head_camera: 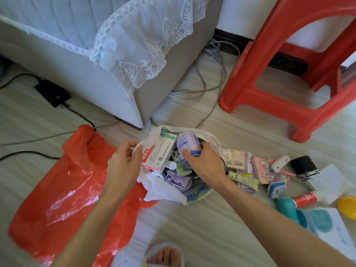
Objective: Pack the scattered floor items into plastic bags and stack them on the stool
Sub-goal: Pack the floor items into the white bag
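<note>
While the left hand (123, 162) pinches the white bag (163, 189) handle, right hand (202, 160) fingers clamp a can (187, 144) (mid-packing); lowering it inside likely comes next.

The only print I can read is on the white medicine box (158, 151) in my bag — big white Chinese characters on its red band, beginning "四季抗", the rest hidden by the plastic. It also carries a small QR code — the fine lines beside it are too blurred to make out.
</note>
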Demonstrator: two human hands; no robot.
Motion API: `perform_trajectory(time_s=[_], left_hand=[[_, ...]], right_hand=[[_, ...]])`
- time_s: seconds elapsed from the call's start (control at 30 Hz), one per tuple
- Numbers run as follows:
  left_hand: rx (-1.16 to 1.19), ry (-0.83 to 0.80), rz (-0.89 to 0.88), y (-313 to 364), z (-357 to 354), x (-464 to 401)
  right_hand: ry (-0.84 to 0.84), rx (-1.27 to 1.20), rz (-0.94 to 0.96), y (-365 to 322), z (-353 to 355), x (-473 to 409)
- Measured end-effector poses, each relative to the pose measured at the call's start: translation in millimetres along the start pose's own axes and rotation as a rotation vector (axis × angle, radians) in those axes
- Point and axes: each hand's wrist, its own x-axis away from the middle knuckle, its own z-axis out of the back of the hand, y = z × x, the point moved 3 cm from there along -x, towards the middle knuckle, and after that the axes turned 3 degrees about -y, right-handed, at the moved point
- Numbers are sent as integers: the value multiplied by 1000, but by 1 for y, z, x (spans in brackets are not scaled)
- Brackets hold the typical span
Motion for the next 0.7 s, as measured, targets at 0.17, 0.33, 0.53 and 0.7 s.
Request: perform_trajectory(time_s=[0.17, 0.33, 0.53, 0.7], left_hand=[[12, 65, -127, 24, 4, -2], [-135, -1, -90, 28, 5, -10], [-438, 14, -206, 35, 1, -10], [-679, 77, -571, 53, -34, 9]], right_hand=[[77, 75, 226, -6, 7, 6], [48, 193, 364, 1, 6, 8], [34, 41, 290, 15, 20, -4], [13, -34, 209, 33, 29, -6]])
